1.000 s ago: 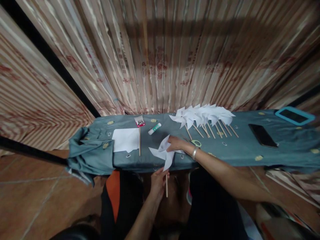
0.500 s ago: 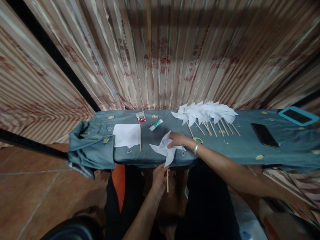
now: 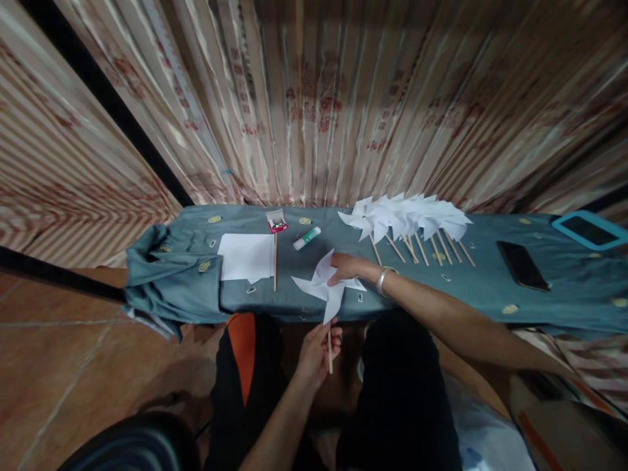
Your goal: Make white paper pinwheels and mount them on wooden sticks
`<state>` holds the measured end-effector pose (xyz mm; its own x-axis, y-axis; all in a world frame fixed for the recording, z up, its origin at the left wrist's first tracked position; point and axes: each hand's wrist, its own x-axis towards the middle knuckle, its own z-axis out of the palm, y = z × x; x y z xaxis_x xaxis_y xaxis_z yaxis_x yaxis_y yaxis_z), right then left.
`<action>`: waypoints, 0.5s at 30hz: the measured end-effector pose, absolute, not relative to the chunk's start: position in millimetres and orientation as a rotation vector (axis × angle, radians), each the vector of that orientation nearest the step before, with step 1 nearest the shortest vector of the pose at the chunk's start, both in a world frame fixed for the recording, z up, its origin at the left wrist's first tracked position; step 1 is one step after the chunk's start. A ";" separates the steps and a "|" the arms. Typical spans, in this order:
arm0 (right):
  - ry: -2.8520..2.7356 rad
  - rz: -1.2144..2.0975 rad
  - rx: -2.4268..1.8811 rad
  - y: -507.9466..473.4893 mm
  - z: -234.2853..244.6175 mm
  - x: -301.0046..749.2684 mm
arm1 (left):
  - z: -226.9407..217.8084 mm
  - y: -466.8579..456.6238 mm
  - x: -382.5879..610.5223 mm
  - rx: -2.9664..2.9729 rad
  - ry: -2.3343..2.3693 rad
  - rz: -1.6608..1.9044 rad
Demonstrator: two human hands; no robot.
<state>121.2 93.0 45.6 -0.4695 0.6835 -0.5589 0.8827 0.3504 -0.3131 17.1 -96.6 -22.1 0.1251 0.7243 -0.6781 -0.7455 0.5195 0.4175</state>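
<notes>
A white paper pinwheel (image 3: pixel 333 301) on a wooden stick (image 3: pixel 330 356) is between my two hands at the table's front edge. My left hand (image 3: pixel 318 348) is closed around the stick just below the blades. From above, my right hand (image 3: pixel 345 267), with a silver bangle at the wrist, grips the pinwheel near its centre, thumb on the paper; its other fingers are partly hidden behind the blades. Beyond it lies a row of finished-looking pinwheels (image 3: pixel 409 216), overlapping, sticks toward me.
On the grey-green cloth (image 3: pixel 294 297) are a paper stack (image 3: pixel 245 256), a loose stick (image 3: pixel 275 263), a small open red box (image 3: pixel 277 222) of pins and a glue stick (image 3: pixel 307 239). A black phone (image 3: pixel 523 265) and a blue-framed device (image 3: pixel 590 230) lie at right.
My view has shifted slightly. The fingers of my left hand have loosened a little on the stick, while my right hand stays at the pinwheel's centre.
</notes>
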 end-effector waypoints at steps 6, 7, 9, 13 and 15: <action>2.275 -0.865 1.358 95.1 47.4 119.9 | -24.8 -102.4 15.5 0.075 0.919 1.060; 2.274 -0.867 1.354 95.6 47.4 120.0 | -25.1 -102.4 15.1 0.100 0.922 1.067; 2.270 -0.867 1.349 97.3 46.6 120.6 | -25.7 -102.5 14.3 0.141 0.934 1.074; 2.262 -0.873 1.332 101.8 41.5 122.9 | -27.3 -103.3 14.8 0.192 0.978 1.075; 2.264 -0.886 1.322 103.7 38.7 123.8 | -28.6 -103.3 16.3 0.200 1.004 1.077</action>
<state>123.8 103.7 38.7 -0.4900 0.6373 -0.5947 0.8717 0.3616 -0.3307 16.3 -103.3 -28.6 0.1015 0.8053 -0.5841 -0.6390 0.5027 0.5821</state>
